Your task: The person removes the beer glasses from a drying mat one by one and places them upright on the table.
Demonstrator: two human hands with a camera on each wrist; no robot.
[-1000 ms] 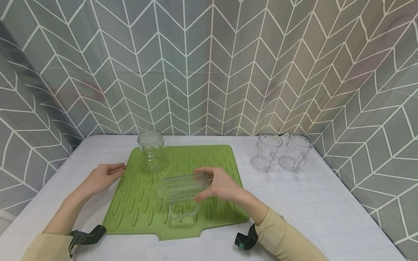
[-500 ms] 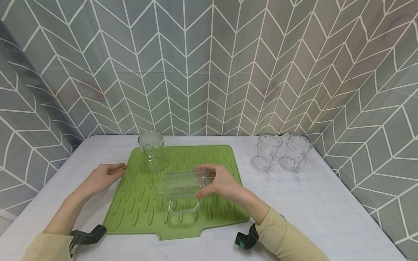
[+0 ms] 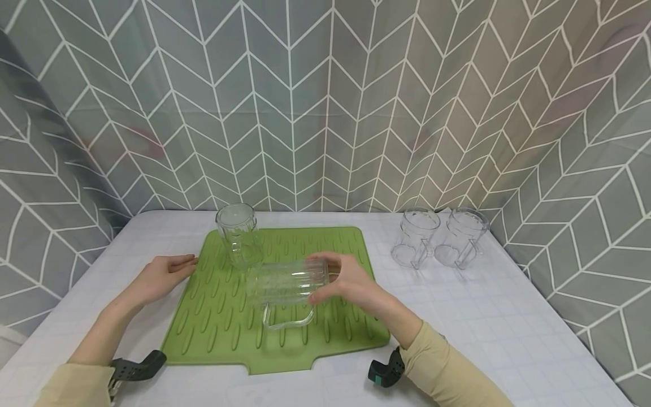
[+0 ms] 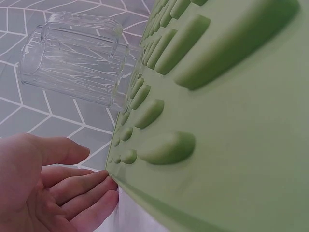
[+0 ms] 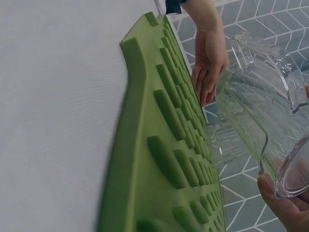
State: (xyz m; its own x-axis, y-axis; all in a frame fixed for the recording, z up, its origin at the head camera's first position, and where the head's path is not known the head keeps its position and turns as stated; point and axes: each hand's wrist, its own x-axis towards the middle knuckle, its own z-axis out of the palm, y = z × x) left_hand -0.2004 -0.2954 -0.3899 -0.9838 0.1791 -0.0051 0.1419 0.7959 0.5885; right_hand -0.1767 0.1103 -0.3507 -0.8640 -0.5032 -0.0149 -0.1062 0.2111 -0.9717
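My right hand [image 3: 346, 281] grips a clear glass mug [image 3: 287, 282] by its base end, thumb on the near side and fingers on the far side. The mug lies sideways over the green drying mat [image 3: 213, 333], mouth to the left, handle toward me. In the right wrist view the held mug [image 5: 265, 101] is raised off the mat's ridges. My left hand [image 3: 165, 277] rests at the mat's left edge with straight fingers; in the left wrist view its fingertips [image 4: 108, 181] touch that edge. A second glass mug [image 3: 239, 237] stands upright at the mat's back left.
Two more clear glass mugs [image 3: 414, 237] [image 3: 460, 237] stand side by side on the white table [image 3: 458, 322], right of the mat. A patterned grey curtain [image 3: 325, 107] rises behind the table and along both sides.
The right hand has lifted the held mug slightly and shifted it a little away from me. Its handle now appears higher over the mat. The left hand has stayed put.
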